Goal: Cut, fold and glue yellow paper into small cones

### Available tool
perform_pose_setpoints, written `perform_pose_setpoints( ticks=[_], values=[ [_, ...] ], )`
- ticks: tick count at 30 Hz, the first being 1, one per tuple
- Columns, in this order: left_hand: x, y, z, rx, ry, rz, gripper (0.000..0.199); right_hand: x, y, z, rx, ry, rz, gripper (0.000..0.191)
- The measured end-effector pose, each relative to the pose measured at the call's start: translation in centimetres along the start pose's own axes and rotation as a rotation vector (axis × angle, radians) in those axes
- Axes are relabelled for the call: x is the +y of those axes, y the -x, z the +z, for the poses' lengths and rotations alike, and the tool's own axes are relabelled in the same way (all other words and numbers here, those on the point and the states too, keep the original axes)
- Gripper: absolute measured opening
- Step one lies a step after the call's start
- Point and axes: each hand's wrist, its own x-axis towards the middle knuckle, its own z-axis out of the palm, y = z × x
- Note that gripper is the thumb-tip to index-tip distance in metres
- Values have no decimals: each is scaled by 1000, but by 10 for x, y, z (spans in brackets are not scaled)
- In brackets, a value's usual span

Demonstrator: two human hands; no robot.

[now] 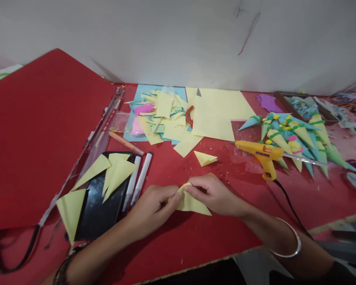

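Observation:
Between both hands is a small piece of yellow paper [192,202], low over the red table [178,241]. My left hand [156,208] pinches its left edge between thumb and fingers. At the paper's top edge, my right hand [215,194] grips it with thumb and forefinger. Just beyond the hands lies a small folded yellow paper [204,158]. Two white markers [141,179] with dark caps lie left of the hands. Yellow paper cones [120,174] rest on a black tray-like object [99,211] farther left.
Yellow paper scraps [166,105] and large yellow sheets [215,113] lie at the back. A yellow glue gun [262,154] with a black cord is at right, before a pile of decorated cones [296,132]. A large red board [47,138] stands at left.

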Motion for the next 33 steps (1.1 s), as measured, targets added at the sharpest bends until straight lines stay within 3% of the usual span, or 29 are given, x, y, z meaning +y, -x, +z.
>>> perform_pose_setpoints(
  ticks=[4,11,20,27,33],
  values=[
    [0,-2,2,-2,-67,-50,37,0,0,2,13,77,-10,35],
    [1,-2,1,-48,69,-101,37,-1,1,-2,23,7,-8,22],
    [-3,-3,2,-144,88,-154,24,-3,1,0,-4,120,-63,29],
    [0,-2,1,-189,163,-176,20,-3,1,-1,-11,27,-41,31],
    [0,-2,2,-126,131,-170,17,0,1,-3,121,-49,-18,21]
  ],
)
